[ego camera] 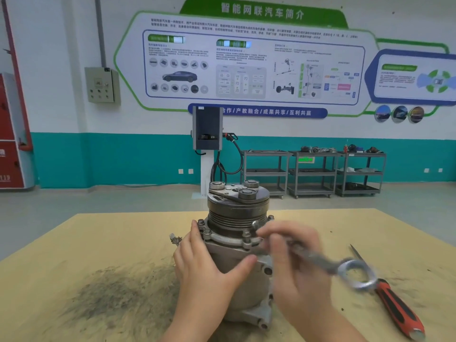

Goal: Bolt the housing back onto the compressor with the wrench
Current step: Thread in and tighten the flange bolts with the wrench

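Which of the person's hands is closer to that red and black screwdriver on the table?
Right. The right hand holds the wrench just left of the screwdriver; the left hand grips the compressor, farther away.

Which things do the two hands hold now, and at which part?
The right hand grips the wrench along its shank. The left hand grips the compressor body, below the bolted flange.

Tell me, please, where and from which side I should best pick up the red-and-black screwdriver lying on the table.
Grip the screwdriver around the thick red-and-black handle, probably from above with the right hand. It lies flat on the table at the right, blade pointing away, handle end nearest you. The wrench ring hovers over the handle's far end, so take the nearer half.
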